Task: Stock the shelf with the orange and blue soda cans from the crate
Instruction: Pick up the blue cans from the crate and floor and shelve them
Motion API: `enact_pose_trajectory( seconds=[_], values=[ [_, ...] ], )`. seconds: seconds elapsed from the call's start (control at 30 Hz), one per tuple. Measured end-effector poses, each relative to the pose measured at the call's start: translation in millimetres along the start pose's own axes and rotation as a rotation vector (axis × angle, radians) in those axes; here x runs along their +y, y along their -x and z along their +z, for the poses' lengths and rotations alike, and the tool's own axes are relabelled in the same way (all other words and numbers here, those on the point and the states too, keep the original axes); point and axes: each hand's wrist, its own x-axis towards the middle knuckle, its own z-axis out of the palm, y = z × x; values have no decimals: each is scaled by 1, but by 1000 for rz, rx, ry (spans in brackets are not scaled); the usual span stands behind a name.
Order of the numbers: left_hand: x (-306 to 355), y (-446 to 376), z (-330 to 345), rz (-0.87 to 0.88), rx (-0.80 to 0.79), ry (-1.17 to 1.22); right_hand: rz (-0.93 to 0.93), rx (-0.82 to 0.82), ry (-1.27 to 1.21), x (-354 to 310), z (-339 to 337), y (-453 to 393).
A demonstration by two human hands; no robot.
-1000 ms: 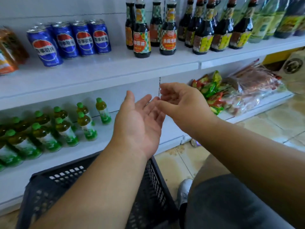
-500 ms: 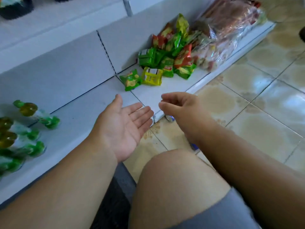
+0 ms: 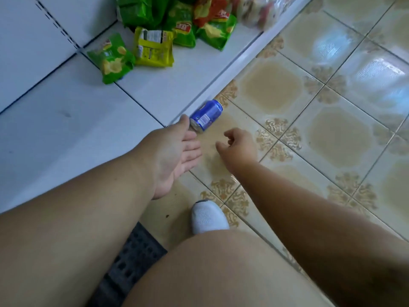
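A single blue soda can (image 3: 206, 115) lies on its side on the tiled floor (image 3: 332, 134) at the centre of the frame, tight against the front edge of the white bottom shelf (image 3: 168, 91), so the task's thing is on the ground rather than stocked. The left hand (image 3: 174, 154) reaches toward it with palm up and fingers straight and released, its index finger at the can's near end and seemingly touching it; the right hand (image 3: 240, 145), just right of centre, has loosely curled fingers that grasp nothing. The main risk I see is that a round can on smooth, glossy tile rolls away at a light nudge from the straight fingers, either along the shelf edge toward the upper right or out across the floor. A one-sided scoop could also let it slip, and a can that has been on the floor may fizz when opened. Leaning this low over a bent knee could tip the person's balance. Counted: one blue can, no orange can in view, two hands, one white shoe (image 3: 208, 218) at lower centre, one corner of a dark crate (image 3: 130, 264) at the bottom, about seven snack bags (image 3: 155, 46) on the shelf at the top, the farthest ones too blurred to count surely.
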Motion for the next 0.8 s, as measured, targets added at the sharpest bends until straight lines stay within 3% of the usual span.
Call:
enact_pose_trajectory(
  seconds=[0.17,0.33,0.43,0.5,0.6,0.7,0.8],
  values=[
    [-18,-26,3,-54,-2,-70,61,82,237,53,8,-32],
    [-28,-37,-6,-97,15,-43,11,-5,433,75,25,-38],
    [-29,-39,-8,-106,18,-37,-51,38,521,77,27,-36],
    [-28,-40,-9,-107,20,-27,53,-63,589,80,31,-38],
    [-29,-41,-10,-101,28,-17,221,-267,547,80,39,-42],
    [-31,-37,-11,-90,45,-25,134,-237,459,68,45,-38],
    [-30,-27,-15,-50,95,0,53,-256,113,35,48,-24]
  ],
)
